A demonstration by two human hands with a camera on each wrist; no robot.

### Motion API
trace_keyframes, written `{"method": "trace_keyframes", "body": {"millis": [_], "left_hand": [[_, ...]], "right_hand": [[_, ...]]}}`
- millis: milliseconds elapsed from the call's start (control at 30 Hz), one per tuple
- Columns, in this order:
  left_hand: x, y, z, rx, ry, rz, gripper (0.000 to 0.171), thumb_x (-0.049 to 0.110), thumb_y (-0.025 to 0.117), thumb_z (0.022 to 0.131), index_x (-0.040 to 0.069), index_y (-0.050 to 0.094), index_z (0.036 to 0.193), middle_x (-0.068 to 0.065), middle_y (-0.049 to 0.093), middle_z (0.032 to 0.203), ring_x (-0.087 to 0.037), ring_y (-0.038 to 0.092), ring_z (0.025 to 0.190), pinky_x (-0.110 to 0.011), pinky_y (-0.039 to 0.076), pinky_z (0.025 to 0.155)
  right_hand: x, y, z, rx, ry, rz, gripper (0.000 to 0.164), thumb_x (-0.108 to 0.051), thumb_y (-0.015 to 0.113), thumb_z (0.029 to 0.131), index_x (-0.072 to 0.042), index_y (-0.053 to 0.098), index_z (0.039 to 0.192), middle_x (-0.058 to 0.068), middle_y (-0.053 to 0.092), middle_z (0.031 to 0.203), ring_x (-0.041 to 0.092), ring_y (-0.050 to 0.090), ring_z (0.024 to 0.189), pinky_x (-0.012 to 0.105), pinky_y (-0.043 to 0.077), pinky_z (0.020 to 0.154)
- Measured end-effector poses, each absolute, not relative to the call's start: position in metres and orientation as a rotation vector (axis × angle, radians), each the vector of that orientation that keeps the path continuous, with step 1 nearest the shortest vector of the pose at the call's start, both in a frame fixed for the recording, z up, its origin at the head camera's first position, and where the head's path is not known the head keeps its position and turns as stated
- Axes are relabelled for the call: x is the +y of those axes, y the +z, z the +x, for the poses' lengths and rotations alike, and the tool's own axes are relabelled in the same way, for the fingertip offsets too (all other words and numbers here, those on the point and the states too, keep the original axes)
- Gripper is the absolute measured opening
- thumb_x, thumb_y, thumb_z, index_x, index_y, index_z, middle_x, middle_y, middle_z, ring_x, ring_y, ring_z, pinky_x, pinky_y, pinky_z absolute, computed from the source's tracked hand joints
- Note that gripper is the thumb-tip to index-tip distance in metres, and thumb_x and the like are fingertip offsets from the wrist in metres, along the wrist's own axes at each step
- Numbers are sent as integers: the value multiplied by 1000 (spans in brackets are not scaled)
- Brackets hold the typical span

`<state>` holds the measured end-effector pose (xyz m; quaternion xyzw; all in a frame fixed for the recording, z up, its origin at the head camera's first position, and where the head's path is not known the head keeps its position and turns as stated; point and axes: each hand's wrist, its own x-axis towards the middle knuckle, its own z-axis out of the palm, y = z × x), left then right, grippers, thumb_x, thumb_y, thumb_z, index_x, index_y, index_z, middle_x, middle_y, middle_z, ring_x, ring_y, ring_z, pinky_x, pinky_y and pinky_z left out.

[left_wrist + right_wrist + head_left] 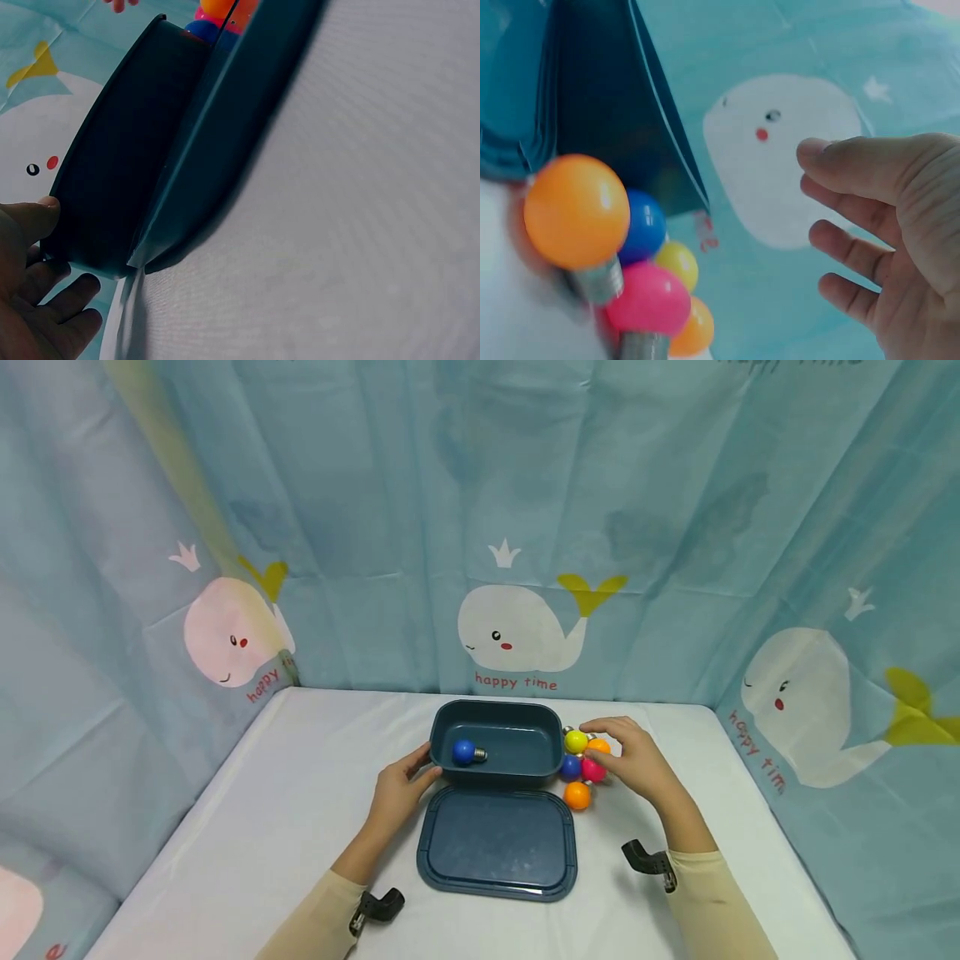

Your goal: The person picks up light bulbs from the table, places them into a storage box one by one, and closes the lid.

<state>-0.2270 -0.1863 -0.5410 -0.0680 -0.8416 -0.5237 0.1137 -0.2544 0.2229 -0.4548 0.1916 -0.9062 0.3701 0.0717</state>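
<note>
A dark blue rectangular box point(521, 745) stands at the table's far side. Inside it, toward the left, lies a blue light bulb point(464, 752) with a metal screw base. My left hand point(397, 789) grips the box's left end, the thumb at its front corner. To the right of the box is a cluster of bulbs: a yellow bulb point(576, 742), a blue bulb point(571, 767), a pink bulb point(592, 770) and an orange bulb point(599, 745). My right hand point(637, 760) hovers above them with fingers spread and nothing held. Another orange bulb point(577, 211) lies nearest the front.
A dark blue lid point(497, 843) lies flat in front of the box, close against it. White cloth point(300, 802) covers the table. Behind and at both sides hangs a light blue curtain point(360, 527) printed with whales.
</note>
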Motion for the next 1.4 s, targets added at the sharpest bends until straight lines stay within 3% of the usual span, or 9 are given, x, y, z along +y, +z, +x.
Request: {"method": "trace_keyframes", "body": {"millis": [433,667,1067,1400], "left_hand": [[-189,-542,-229,-2454,-1537,-212,56,30,76,95,9,59,144,-12,67,136,-24,58,134,-45,45,113],[-189,-542,-229,-2453,-1544,-204,56,30,76,95,10,60,144,-12,67,136,-24,58,134,-45,45,113],[-188,-544,-229,-2459,-1543,-191,55,27,76,95,9,60,144,-12,67,136,-25,59,134,-46,45,113],[-188,-543,-229,-2450,-1537,-195,52,22,75,96,10,60,144,-11,68,135,-25,60,132,-46,45,113]], "right_hand": [[267,-477,-268,-2954,1142,428,34,-21,75,94,-12,70,126,8,71,124,39,55,123,64,42,107],[281,-490,-274,-3057,1178,408,26,-25,76,93,-15,74,116,4,71,117,33,58,117,61,43,108],[290,-514,-280,-3101,1298,343,32,-28,82,89,-14,73,116,4,72,114,23,62,105,45,53,97],[286,-523,-282,-3092,1310,334,36,-27,84,87,-13,72,118,3,72,115,23,64,107,49,53,102]]}}
